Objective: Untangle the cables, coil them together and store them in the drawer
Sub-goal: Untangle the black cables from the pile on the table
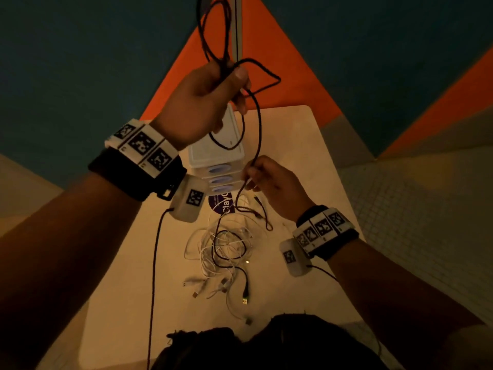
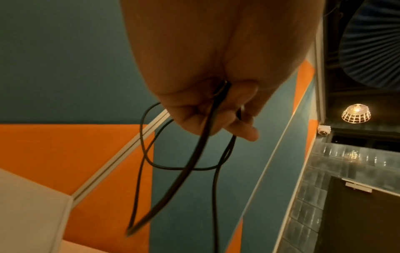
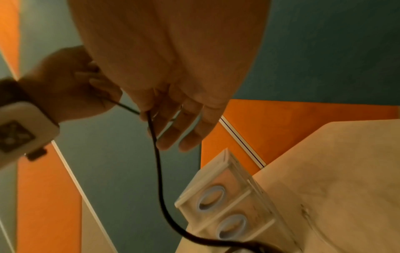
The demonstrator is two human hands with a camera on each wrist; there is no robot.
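A pale tabletop (image 1: pixel 306 145) with rounded corners stands against a wall of teal panels (image 1: pixel 80 49) and orange panels (image 1: pixel 280 70), with a pale vertical strip (image 1: pixel 236 28) running between 2 of them. A round purple sticker (image 1: pixel 221 202) with white lettering lies on the tabletop. In the left wrist view a lit, cage-patterned ceiling lamp (image 2: pixel 356 113) glows above glass blocks (image 2: pixel 307 205), near a small white camera (image 2: pixel 324 131).

Bare forearms, black wristbands (image 1: pixel 138 177) with white tag-marked blocks (image 1: pixel 322 228), thin trailing wires (image 1: pixel 153 276)
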